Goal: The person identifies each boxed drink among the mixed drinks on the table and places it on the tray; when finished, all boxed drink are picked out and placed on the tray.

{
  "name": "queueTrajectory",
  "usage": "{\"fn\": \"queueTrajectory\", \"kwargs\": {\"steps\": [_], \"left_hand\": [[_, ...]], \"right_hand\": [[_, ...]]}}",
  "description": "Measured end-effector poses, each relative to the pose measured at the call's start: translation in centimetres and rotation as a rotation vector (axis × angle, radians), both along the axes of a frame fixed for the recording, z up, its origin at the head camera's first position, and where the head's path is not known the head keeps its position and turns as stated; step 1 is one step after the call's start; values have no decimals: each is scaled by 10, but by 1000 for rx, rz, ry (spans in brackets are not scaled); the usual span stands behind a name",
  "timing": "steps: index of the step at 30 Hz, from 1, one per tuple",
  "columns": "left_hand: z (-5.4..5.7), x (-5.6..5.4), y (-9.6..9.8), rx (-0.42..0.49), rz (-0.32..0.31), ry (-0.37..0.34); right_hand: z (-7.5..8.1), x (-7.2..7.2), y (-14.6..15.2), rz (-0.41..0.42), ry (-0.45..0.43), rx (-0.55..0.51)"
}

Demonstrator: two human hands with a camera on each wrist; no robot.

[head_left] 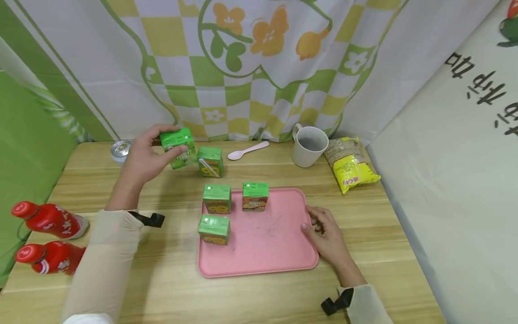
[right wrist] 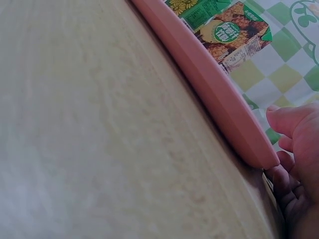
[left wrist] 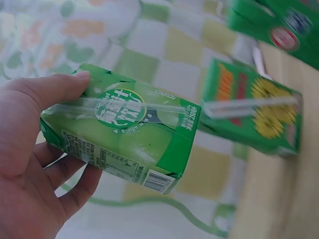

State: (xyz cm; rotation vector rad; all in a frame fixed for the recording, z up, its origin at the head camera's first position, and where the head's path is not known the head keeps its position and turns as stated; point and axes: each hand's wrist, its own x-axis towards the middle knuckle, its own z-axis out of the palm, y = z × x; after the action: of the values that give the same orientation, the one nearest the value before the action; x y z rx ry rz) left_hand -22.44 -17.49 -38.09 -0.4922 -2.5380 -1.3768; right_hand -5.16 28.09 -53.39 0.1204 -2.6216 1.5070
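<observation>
My left hand (head_left: 146, 155) grips a green juice carton (left wrist: 119, 124) between thumb and fingers, above the back left of the table. A clear-wrapped straw runs along that carton's side. Just right of it stands another green carton (head_left: 210, 163) with yellow flowers and a straw. The pink tray (head_left: 275, 243) lies mid-table. On its left side are two flower-printed cartons, one at the back (head_left: 217, 199) and one nearer (head_left: 214, 230). A carton with a brown picture (head_left: 255, 197) stands at the tray's back middle. With curled fingers, my right hand (head_left: 328, 236) holds the tray's right rim.
Two red bottles (head_left: 56, 220) are at the left, the nearer partly behind my sleeve. Along the back are a can (head_left: 120, 150), a pink spoon (head_left: 247, 150), a light mug (head_left: 309, 146) and a yellow bag (head_left: 351, 164). A curtain hangs behind; a wall borders the right.
</observation>
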Motion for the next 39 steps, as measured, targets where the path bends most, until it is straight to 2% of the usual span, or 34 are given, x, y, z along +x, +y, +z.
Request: {"fn": "queueTrajectory", "kwargs": {"steps": [3,7,10,13,21,28,34,36,39], "left_hand": [[14,10,4,23,-16,41],[30,22,15,80,-98,93],[40,31,28,118,-168,101],[47,40,42,118,-223,82],[45,49,77,141,-416,30],[46,59,110,145,-576,74],[43,68,136,80,-689,37],[40,69,144,38,-711,49],[37,71,155,-48,-735,86]], "right_hand": [[0,-1,1,-2,-9,9],[-2,-1,2,-6,-11,5],[-2,-2,2,-2,-6,5],[-3,-1,2,-1,-3,13],[-2,-2,2,3,12,11],[-1,-2,1,3,13,-2],[-2,-2,2,1,5,9],[-2,-2,2,2,4,10],[8,0,-2,6,-6,11]]}}
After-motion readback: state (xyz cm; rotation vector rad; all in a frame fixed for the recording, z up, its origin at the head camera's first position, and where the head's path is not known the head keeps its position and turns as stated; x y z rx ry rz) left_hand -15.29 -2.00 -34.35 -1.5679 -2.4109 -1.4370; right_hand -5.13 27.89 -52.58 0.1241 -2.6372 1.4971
